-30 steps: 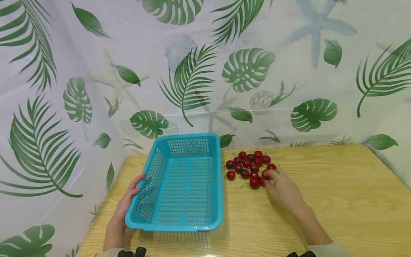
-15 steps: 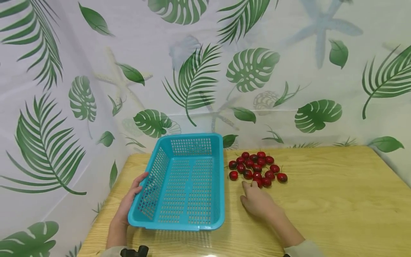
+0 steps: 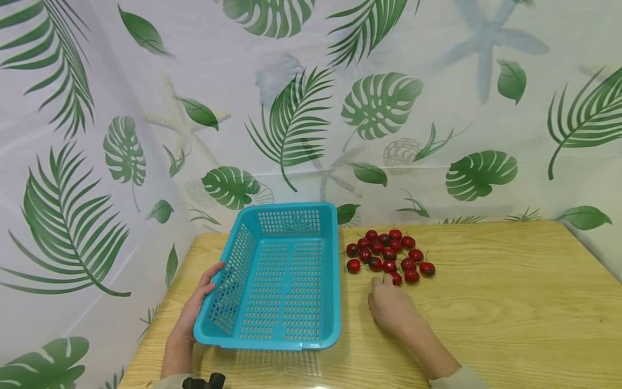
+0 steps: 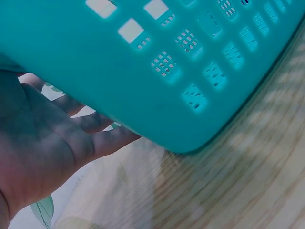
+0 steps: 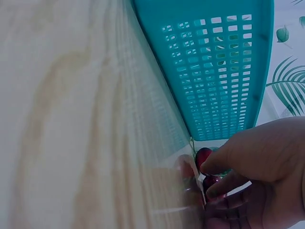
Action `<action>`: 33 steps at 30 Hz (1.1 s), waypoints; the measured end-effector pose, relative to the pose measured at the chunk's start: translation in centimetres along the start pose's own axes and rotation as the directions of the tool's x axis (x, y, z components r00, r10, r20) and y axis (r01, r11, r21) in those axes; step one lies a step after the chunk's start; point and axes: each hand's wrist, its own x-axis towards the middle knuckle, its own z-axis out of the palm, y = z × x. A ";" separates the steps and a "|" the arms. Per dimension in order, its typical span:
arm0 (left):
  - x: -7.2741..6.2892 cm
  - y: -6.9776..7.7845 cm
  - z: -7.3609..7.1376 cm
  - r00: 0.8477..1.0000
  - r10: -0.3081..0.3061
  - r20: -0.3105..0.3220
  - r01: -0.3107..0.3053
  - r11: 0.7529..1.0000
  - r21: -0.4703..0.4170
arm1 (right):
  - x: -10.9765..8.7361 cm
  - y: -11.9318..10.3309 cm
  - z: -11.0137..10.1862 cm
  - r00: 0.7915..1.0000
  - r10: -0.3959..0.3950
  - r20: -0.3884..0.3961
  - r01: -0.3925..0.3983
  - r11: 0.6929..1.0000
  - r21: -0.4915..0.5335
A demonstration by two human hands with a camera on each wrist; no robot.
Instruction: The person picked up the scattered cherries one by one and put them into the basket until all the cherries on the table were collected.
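A turquoise plastic basket (image 3: pixel 284 343) with slotted walls stands on the table's left part. My left hand (image 3: pixel 191 310) rests against its left side, fingertips right at the rim. The left wrist view shows that hand's fingers (image 4: pixel 114 142) fairly straight, their tips hidden behind the basket wall. My right hand (image 3: pixel 396 310) is low over the table, right of the basket. Its thumb and fingertips pinch a red cherry (image 3: pixel 397 278) at the front of a cluster. In the right wrist view, cherries (image 5: pixel 204 153) partly show between thumb and fingers.
Several dark red cherries (image 3: pixel 376 247) with stems lie close together right of the basket, near the table's back. The wooden table (image 3: pixel 510 302) meets a leaf-print sheet (image 3: pixel 389 178) behind it and another along the left side.
My right hand has moved left from the cluster's right side to its front edge. Two cherries there have shifted slightly right. The left hand stays at the basket's side.
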 end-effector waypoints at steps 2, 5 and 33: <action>0.0 0.0 0.0 1.000 0.002 0.000 -0.002 1.000 0.002 | 0.0 0.1 0.0 1.000 0.004 -0.010 -0.004 1.000 -0.008; 0.0 0.0 -0.1 1.000 0.003 0.003 -0.003 1.000 0.005 | -0.1 0.2 -0.1 1.000 0.010 -0.015 -0.011 1.000 -0.016; 0.0 -0.1 -0.1 0.999 0.012 0.034 -0.011 1.000 -0.029 | -1.0 -0.3 -3.4 0.889 -0.133 -0.438 0.249 0.943 0.218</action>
